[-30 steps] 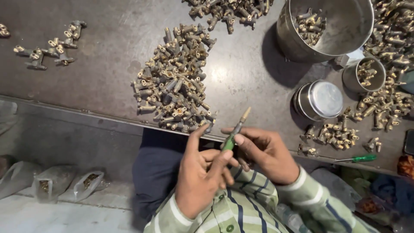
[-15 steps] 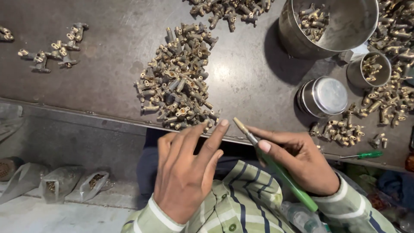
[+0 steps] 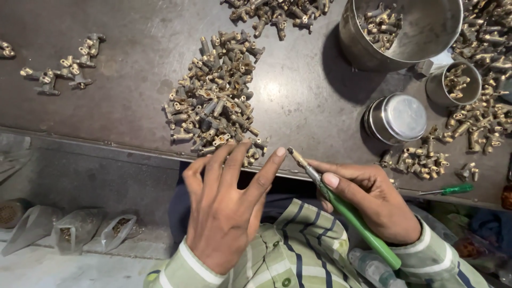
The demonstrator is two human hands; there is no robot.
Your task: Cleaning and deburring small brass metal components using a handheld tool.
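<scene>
The left hand (image 3: 226,213) is spread wide, fingertips by the brass pile (image 3: 218,101) (on the dark worktop (image 3: 133,112)). The right hand (image 3: 373,200) holds a green tool (image 3: 352,216).

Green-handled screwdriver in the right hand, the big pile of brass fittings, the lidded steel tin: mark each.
Green-handled screwdriver (image 3: 352,216), head view, middle of the green handle.
Pile of small brass fittings (image 3: 218,101), head view, centre of the heap.
Round lidded steel tin (image 3: 397,117), head view, flat top of the lid.
</scene>
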